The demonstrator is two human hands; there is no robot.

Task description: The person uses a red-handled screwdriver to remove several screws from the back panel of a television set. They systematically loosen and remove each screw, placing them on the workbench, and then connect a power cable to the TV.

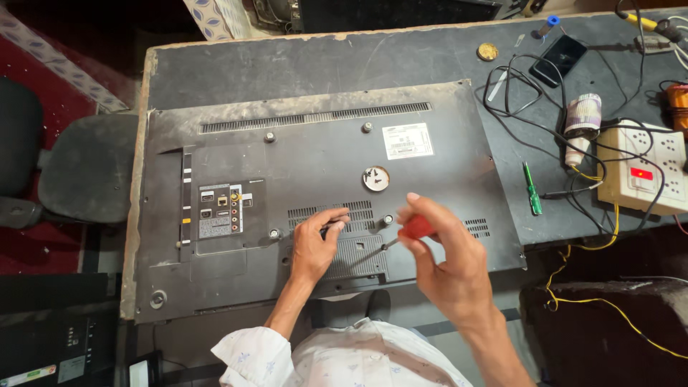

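Note:
A dusty black flat-panel television lies face down on the grey workbench. My right hand grips a screwdriver with a red handle; its thin metal shaft slants down-left over the vent slots. My left hand rests on the back cover by the lower vents, fingertips pinched at the shaft's tip end. Round mounting bosses stand just beside both hands. A white label and a side port panel show on the cover.
A green screwdriver lies right of the television. Tangled black cables, a white switch board, a phone, a tape roll and yellow wires crowd the right. A dark chair stands left.

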